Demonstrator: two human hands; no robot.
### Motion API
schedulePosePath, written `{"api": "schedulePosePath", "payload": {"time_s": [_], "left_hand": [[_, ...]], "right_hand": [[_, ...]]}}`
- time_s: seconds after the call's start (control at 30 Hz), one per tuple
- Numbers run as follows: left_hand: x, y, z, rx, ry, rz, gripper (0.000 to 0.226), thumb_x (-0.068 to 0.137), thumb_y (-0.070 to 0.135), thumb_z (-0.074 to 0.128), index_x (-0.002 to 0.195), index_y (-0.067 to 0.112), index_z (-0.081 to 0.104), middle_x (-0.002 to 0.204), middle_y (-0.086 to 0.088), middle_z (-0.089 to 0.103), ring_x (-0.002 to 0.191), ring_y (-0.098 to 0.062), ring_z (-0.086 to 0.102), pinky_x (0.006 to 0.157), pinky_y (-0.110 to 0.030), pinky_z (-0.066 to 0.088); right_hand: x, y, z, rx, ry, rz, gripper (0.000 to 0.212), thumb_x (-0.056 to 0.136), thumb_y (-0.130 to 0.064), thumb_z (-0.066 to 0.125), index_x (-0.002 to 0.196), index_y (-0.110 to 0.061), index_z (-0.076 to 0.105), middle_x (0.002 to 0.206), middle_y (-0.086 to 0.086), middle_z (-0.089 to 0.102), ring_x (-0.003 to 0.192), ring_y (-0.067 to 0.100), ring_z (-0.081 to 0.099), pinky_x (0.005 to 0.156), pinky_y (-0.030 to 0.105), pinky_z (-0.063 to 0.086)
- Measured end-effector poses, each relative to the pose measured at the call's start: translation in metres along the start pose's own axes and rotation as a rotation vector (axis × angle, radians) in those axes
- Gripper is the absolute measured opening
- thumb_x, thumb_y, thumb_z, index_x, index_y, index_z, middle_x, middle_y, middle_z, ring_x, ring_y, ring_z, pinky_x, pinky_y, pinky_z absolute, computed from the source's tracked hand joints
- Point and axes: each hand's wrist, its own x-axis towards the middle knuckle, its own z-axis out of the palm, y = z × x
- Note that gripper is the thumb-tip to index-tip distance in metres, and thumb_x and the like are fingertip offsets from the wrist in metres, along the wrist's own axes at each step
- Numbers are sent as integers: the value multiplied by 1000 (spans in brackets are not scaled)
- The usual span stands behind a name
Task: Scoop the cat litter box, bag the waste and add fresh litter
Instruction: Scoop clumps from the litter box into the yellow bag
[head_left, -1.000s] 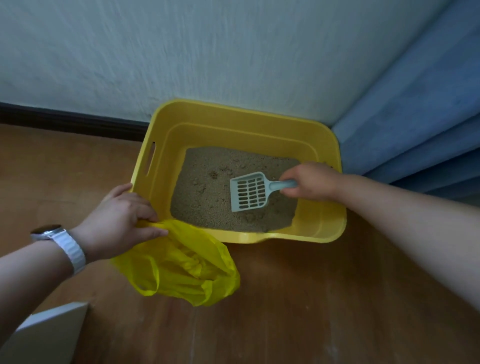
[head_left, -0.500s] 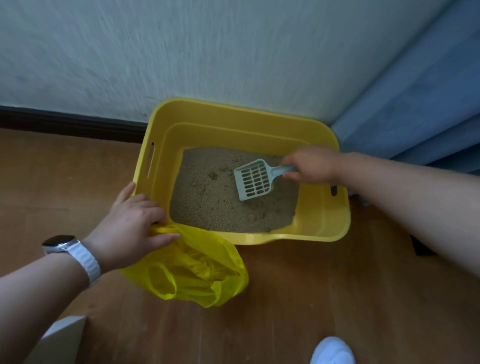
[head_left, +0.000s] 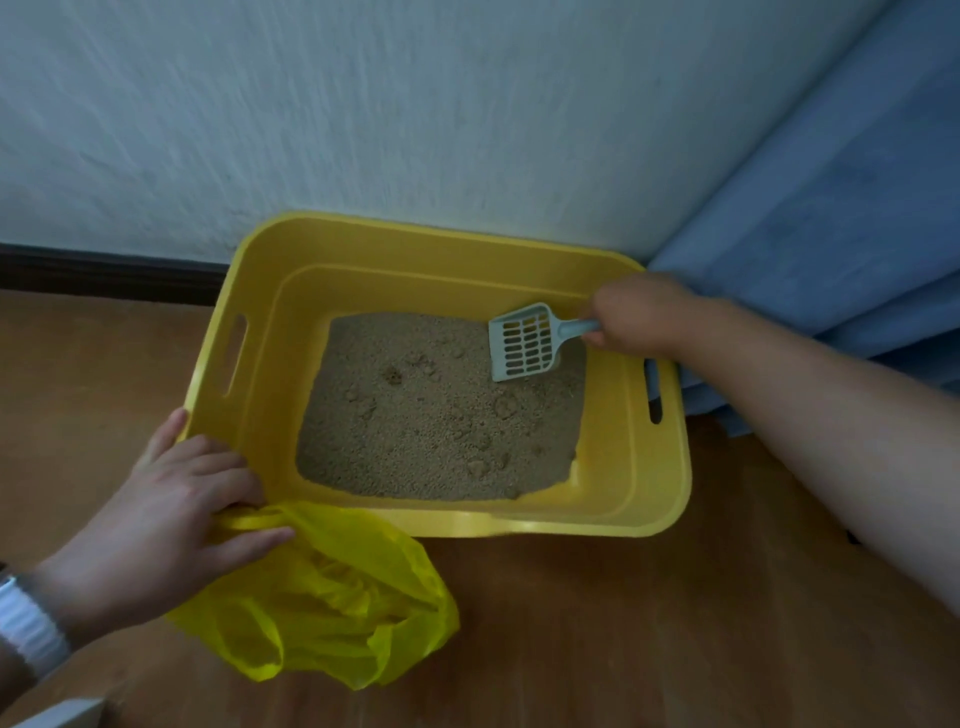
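A home room corner: wood floor (head_left: 597, 639), white wall (head_left: 363, 114), blue curtain (head_left: 831, 208), litter box (head_left: 660, 467).

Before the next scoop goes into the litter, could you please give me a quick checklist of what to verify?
1. Scoop gripped: ok, the right hand holds its handle.
2. Scoop empty: ok, nothing shows on its slots.
3. Clumps to pick up: ok, several lumps lie in the litter, near the middle and the near edge.
4. Bag at hand: ok, the left hand holds it at the box's near left corner.
5. Bag mouth open: cannot tell, the plastic looks crumpled and folded.
6. Box steady: ok, it sits flat on the floor by the wall.
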Motion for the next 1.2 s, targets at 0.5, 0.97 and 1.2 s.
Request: {"api": "schedulePosePath", "payload": {"time_s": [0.5, 0.97, 1.2], "left_hand": [[1, 9, -10, -13, -43, -12, 45, 80, 73, 45, 69, 31, 60, 71, 18, 52, 80, -7, 48, 114, -47, 13], [0, 10, -8, -16, -50, -26, 44, 80, 71, 48, 68, 30, 61, 70, 15, 52, 79, -11, 51, 114, -48, 13], [0, 9, -7, -14, -59, -42, 44, 80, 70, 49, 67, 28, 58, 68, 14, 50, 79, -15, 51, 113, -52, 15]], "right_hand": [[48, -38, 3, 133, -53, -82, 33, 97, -42, 52, 124, -25, 62, 98, 1, 65, 87, 20, 60, 78, 39, 52], [82, -75, 16, 277, -11, -213, 24, 96, -39, 54, 113, -27, 65, 85, -7, 62, 74, 12, 56, 69, 34, 49], [93, -92, 10, 206, 46, -199, 22, 97, -35, 54, 114, -28, 65, 91, -3, 63, 78, 17, 56, 70, 34, 50]]}}
